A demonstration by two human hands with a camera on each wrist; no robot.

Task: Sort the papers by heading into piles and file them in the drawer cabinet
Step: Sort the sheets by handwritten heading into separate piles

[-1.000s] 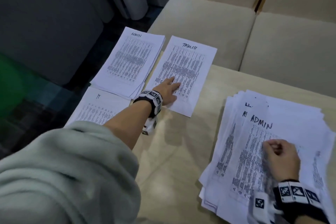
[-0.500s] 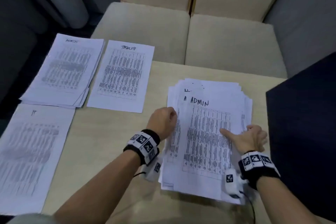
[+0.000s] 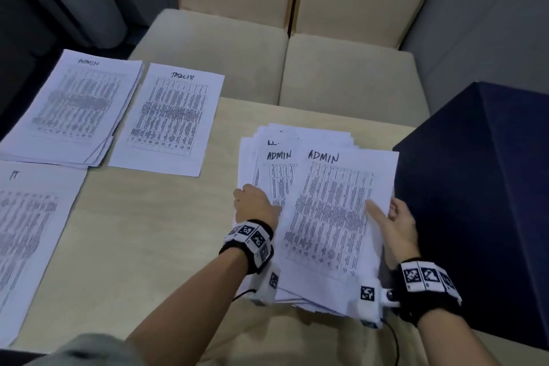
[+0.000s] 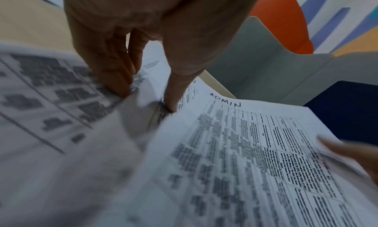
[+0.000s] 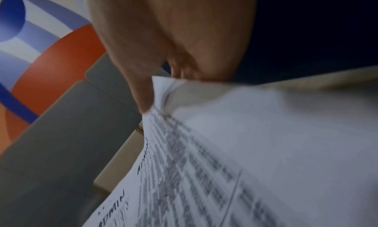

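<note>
While our right hand point(image 3: 398, 223) pinches the top ADMIN sheet point(image 3: 332, 217) off the stack point(image 3: 297, 140) at centre right, left hand point(image 3: 255, 205) fingertips pressing it, we judge sorting underway; next, carry it to the ADMIN pile point(image 3: 74, 110), upper left.

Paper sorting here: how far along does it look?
Early. Three piles are started: ADMIN, TASKLIST and IT. The right hand is lifting the top ADMIN sheet off the unsorted stack, which the left hand steadies; another ADMIN sheet lies beneath. That thick stack is still to sort. Nothing is filed, and no drawer cabinet can be identified.
</note>
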